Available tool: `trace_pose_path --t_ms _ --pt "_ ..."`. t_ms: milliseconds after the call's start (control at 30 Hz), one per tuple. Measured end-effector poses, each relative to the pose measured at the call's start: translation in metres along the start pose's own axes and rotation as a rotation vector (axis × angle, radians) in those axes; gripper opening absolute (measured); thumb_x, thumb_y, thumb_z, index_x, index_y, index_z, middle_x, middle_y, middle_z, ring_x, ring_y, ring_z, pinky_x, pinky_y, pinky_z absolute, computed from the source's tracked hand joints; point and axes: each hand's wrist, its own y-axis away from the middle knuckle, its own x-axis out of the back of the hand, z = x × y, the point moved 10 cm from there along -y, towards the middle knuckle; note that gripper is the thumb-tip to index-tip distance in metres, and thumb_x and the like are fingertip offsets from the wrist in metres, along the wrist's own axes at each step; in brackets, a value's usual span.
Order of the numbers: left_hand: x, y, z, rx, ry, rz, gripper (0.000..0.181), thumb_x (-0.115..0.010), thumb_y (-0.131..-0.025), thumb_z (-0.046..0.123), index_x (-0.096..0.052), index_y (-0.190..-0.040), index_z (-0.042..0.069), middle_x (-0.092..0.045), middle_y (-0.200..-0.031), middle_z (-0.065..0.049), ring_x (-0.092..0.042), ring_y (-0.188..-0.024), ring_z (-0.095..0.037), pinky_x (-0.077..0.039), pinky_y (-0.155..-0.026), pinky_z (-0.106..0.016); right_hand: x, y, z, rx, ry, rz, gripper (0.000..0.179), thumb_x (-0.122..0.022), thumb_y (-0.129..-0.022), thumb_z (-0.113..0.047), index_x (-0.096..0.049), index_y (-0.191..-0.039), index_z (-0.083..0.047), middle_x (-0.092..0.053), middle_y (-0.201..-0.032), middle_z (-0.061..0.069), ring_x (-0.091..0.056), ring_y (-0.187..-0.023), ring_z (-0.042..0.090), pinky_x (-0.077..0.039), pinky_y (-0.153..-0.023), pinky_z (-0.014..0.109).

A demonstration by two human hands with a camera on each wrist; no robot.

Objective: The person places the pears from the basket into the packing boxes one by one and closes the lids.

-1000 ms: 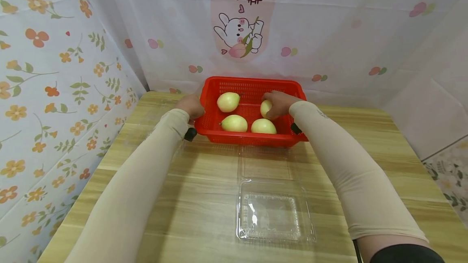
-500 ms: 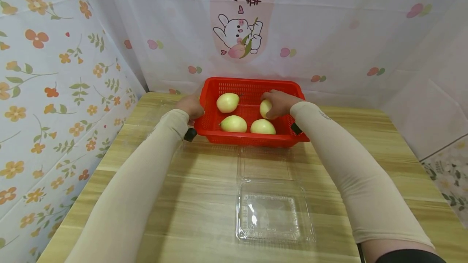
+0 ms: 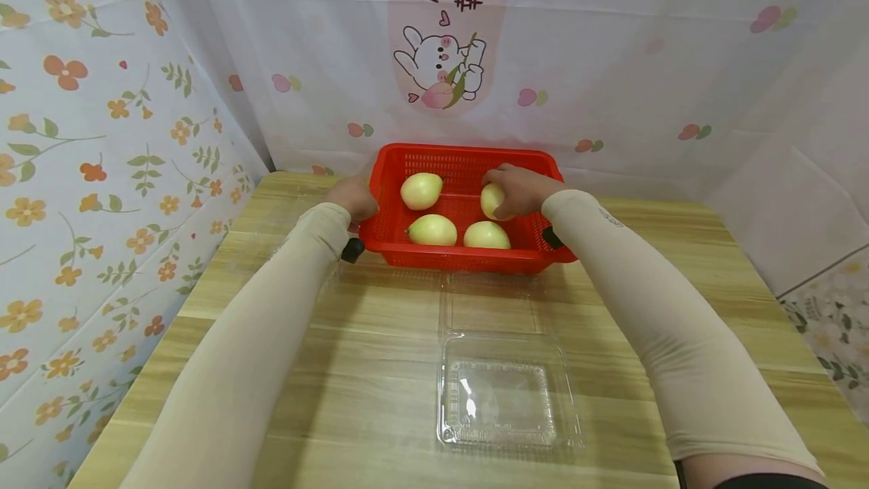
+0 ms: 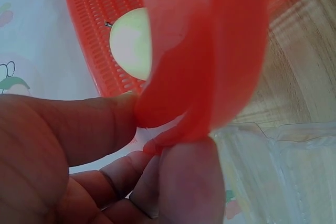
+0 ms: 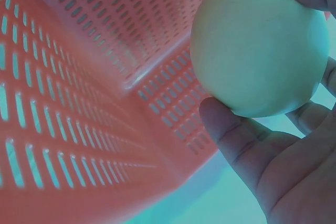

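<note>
A red plastic basket (image 3: 468, 259) with slotted walls stands at the back of the table. Its left rim is pinched between the thumb and fingers of my left hand (image 3: 353, 197), as the left wrist view shows close up. Inside the basket my right hand (image 3: 526, 189) grips a pale yellow pear (image 5: 260, 45), fingers and thumb spread round its sides. Three more pears lie in the basket: one at the back left (image 3: 422, 191), one at the front left (image 3: 432, 230) and one at the front right (image 3: 486, 235). My right hand partly hides the gripped pear in the head view.
A clear plastic clamshell box (image 3: 505, 398) lies opened out on the wooden table (image 3: 366, 406), in front of the basket. More clear plastic (image 3: 274, 217) shows faintly left of my left hand. A printed cloth (image 3: 611, 59) hangs right behind the basket, and a flowered one borders the left side.
</note>
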Motion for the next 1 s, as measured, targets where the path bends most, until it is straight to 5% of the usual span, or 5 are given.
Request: trace_pose_path --t_ms 400,1000 --pt "0.001 0.002 0.001 -0.001 0.027 -0.006 0.027 -0.053 -0.09 0.004 -0.058 -0.115 -0.006 -0.06 -0.104 -0.018 -0.063 -0.078 -0.028 -0.058 -0.068 -0.035 0.007 0.017 -0.009 -0.009 -0.026 0.016 0.067 -0.08 -0.078 -0.018 -0.052 -0.138 -0.014 -0.048 -0.133 0.011 -0.048 -0.115 0.031 -0.051 -0.092 0.049" --pt "-0.002 -0.009 -0.004 0.006 0.0 -0.012 0.023 -0.052 -0.091 0.006 -0.061 -0.109 -0.005 -0.061 -0.099 -0.016 -0.062 -0.067 -0.023 -0.057 -0.061 -0.032 0.018 0.039 -0.017 0.023 -0.022 0.047 0.063 -0.077 -0.081 -0.02 -0.052 -0.138 -0.015 -0.045 -0.14 0.01 -0.046 -0.121 0.031 -0.047 -0.097 0.052"
